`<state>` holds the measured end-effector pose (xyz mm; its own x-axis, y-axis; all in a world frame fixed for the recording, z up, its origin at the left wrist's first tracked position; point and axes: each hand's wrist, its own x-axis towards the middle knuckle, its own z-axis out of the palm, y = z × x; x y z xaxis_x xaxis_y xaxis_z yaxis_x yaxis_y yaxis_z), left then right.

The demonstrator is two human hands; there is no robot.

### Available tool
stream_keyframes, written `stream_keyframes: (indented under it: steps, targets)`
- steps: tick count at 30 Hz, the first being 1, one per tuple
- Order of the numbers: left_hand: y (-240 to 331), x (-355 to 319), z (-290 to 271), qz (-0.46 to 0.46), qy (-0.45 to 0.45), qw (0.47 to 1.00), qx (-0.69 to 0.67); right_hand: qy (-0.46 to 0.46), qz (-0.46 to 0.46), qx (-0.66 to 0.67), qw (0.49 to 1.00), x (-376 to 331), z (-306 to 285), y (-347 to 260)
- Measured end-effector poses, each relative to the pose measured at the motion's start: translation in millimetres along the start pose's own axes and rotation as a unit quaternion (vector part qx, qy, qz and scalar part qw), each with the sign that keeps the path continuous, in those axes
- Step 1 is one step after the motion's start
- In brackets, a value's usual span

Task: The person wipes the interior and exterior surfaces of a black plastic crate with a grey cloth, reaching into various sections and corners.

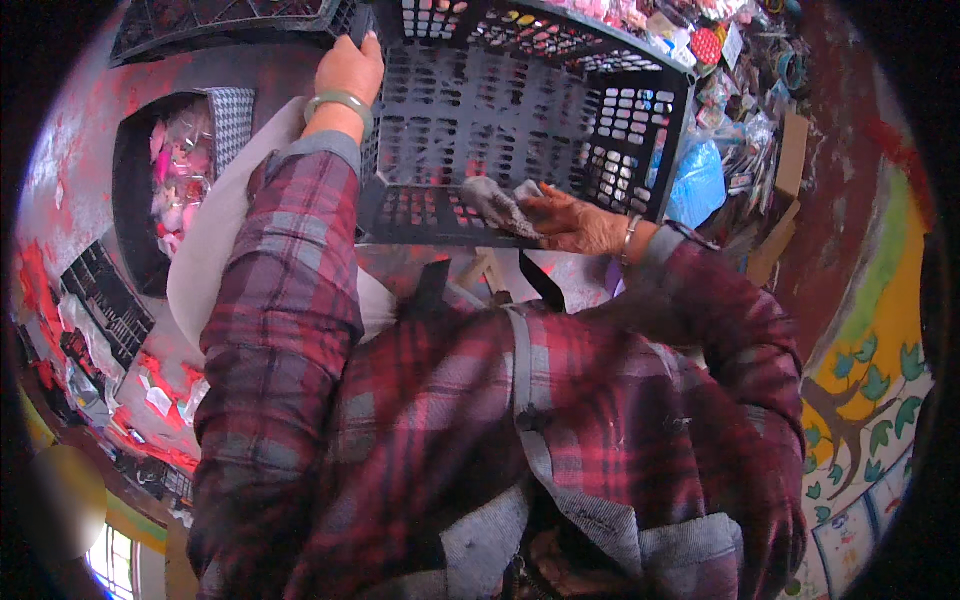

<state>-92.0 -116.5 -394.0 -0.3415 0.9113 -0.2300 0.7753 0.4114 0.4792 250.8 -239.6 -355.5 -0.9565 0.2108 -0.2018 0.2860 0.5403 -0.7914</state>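
Note:
A black plastic crate (480,120) with slotted walls and floor lies in front of me, its inside facing me. My left hand (350,72), with a pale green bangle at the wrist, is closed round the crate's far left rim. Near the crate's close right corner, my right hand (575,222) presses a grey, dirty cloth (495,205) against the near rim and wall. A silver bracelet (630,238) circles the right wrist. The palm and fingertips of the right hand are partly hidden by the cloth.
Packaged small goods and a blue plastic bag (697,185) are heaped at the right, beside cardboard (790,160). At the left stands a black bin (135,190) holding pink items. Another black crate (225,30) lies at the far left. A painted wall (880,400) borders the right side.

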Motion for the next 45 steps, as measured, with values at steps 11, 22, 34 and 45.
stream_keyframes:
  steps: [11,22,34,45]
  targets:
    - [2.6,2.9,0.2,-0.004,-0.004,1.0,0.007,-0.088,0.235,0.237,0.938,116.9,88.4,70.9]
    - [-3.2,0.6,1.4,-0.004,0.012,1.0,0.012,0.478,0.172,0.697,0.506,73.0,-34.9,63.5]
    - [-0.5,1.7,3.7,0.008,0.028,1.0,0.006,0.738,0.223,0.63,0.091,97.8,-108.9,164.1]
    - [0.2,2.7,3.3,0.0,0.012,1.0,-0.015,0.701,0.148,0.695,0.063,58.4,-54.7,242.6]
